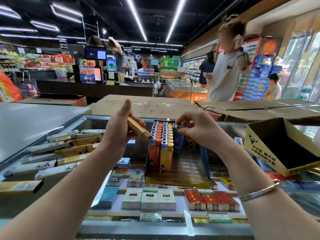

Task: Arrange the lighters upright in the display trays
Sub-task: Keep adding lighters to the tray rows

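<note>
The left hand (119, 130) is gripping a gold lighter (137, 127) in curled fingers, tilted with its metal head pointing down toward the display tray (180, 181); the palm is hiding the lighter's rear end. The right hand (197, 130) is pinching the top of a blue lighter (178, 141) standing in the tray's third row; its fingers are covering most of that lighter's cap. Rows of upright lighters (161, 135), orange and yellow with silver perforated heads, are filling the tray's left side, packed touching one another. The tray is glossy printed card, standing on the glass-topped bench (103, 196). Loose lighters (65, 153) in silver and gold are lying flat on the bench at left, edges blurred. An open yellow carton (270, 153) is sitting at right, partly cut off. Cigarette packs (149, 198) are showing beneath the glass.
</note>
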`<action>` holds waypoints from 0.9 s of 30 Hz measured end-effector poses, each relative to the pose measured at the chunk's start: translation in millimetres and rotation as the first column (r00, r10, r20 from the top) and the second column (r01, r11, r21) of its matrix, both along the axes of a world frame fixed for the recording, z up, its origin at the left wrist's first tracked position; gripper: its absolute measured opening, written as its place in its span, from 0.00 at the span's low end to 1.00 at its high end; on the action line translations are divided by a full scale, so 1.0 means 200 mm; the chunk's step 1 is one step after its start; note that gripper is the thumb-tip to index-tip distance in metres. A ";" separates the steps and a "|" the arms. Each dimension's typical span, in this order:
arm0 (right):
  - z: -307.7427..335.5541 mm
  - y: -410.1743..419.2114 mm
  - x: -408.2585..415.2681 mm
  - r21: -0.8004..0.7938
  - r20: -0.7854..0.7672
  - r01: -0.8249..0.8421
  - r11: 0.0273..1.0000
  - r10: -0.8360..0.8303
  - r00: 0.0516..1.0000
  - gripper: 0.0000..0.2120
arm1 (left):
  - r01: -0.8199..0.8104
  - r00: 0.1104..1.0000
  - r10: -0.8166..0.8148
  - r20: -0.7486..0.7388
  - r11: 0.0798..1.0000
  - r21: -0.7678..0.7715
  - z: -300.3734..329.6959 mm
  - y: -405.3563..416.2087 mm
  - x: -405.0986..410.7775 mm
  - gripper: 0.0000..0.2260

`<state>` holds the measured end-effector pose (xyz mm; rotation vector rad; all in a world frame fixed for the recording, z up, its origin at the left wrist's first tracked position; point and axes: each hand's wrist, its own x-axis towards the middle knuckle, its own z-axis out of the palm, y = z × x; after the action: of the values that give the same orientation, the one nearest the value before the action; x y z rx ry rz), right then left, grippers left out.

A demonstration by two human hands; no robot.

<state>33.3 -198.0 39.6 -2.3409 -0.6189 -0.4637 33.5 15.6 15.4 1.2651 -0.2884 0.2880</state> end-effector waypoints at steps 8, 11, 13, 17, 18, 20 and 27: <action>-0.01 0.01 -0.01 -0.092 0.123 0.065 0.994 -0.053 0.991 0.09 | 0.019 1.000 -0.019 -0.002 0.999 -0.042 0.00 0.00 0.00 0.16; 0.00 0.00 0.00 -0.094 0.088 0.059 0.994 -0.051 0.995 0.09 | 0.031 1.000 -0.031 0.001 0.998 -0.054 0.01 0.00 0.00 0.16; 0.01 0.00 0.00 -0.076 0.038 0.030 0.997 -0.027 0.999 0.09 | 0.037 0.999 -0.037 0.002 0.998 -0.058 0.00 0.00 0.00 0.17; 0.00 0.02 -0.01 -0.093 0.061 0.018 0.995 -0.012 0.998 0.10 | 0.032 0.999 -0.032 0.001 0.998 -0.058 0.00 0.00 0.01 0.17; -0.01 0.02 -0.01 -0.094 0.070 0.019 0.995 -0.013 0.997 0.10 | 0.027 1.000 -0.027 -0.002 0.998 -0.056 0.00 0.00 0.01 0.17; -0.01 0.03 -0.01 -0.091 0.080 0.025 0.996 -0.018 0.997 0.09 | 0.018 1.000 -0.018 -0.011 0.998 -0.054 -0.01 0.00 0.02 0.17; -0.01 0.03 -0.02 -0.182 0.075 0.027 0.983 -0.014 0.997 0.06 | 0.023 0.998 -0.027 -0.056 0.997 -0.069 0.00 0.01 0.01 0.16</action>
<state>29.3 -191.5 38.5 -2.5153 -0.6991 -0.5240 36.3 16.9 15.7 1.1995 -0.2438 0.2379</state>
